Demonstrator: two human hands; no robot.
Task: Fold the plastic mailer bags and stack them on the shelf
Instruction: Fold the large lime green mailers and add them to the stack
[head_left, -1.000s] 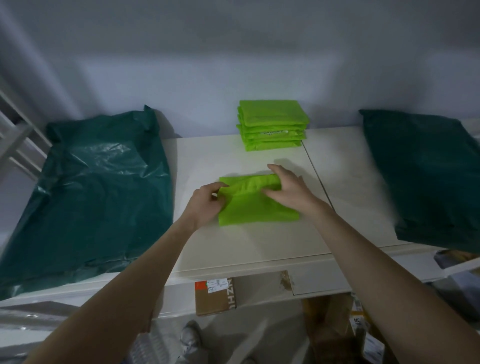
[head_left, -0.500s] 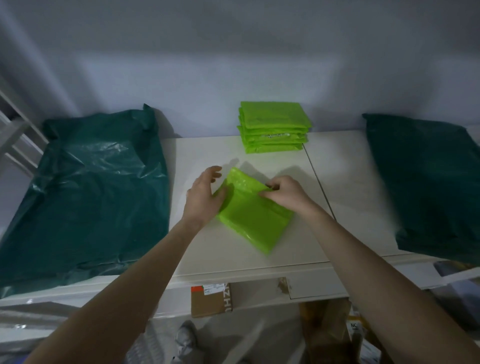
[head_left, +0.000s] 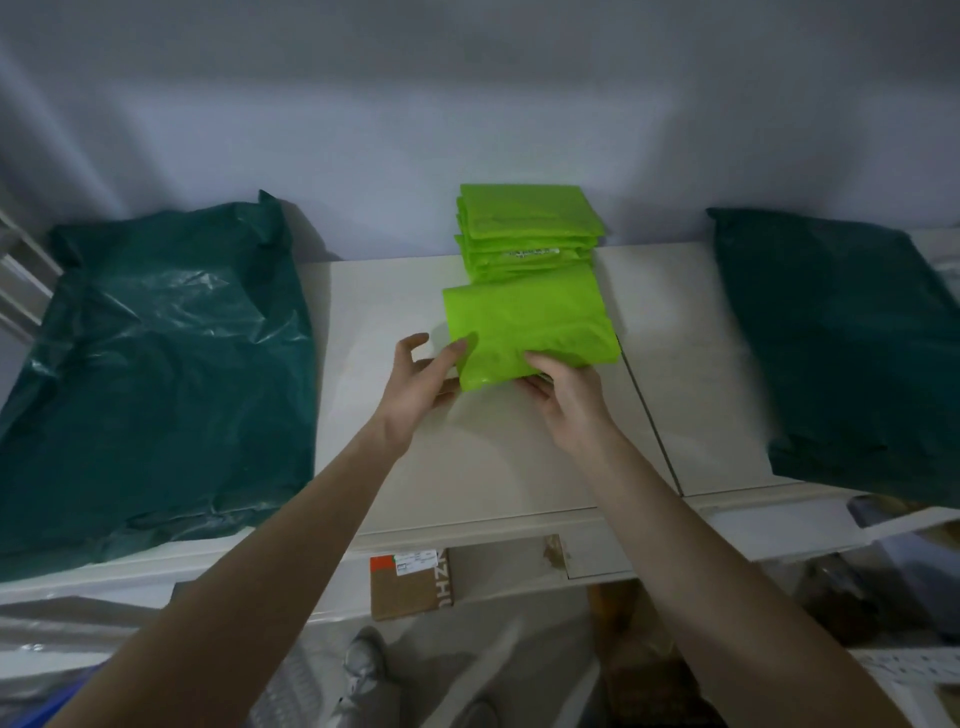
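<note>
Gripping folded mailer (head_left: 524, 327), left hand (head_left: 415, 395), right hand (head_left: 569, 402), green stack (head_left: 527, 228) seemingly touching, dark bags (head_left: 156, 364) flanking.

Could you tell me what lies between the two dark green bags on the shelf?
In the head view, the stack of folded bright green mailers and, nearer, the folded mailer gripped by both hands; the rest is bare shelf.
</note>
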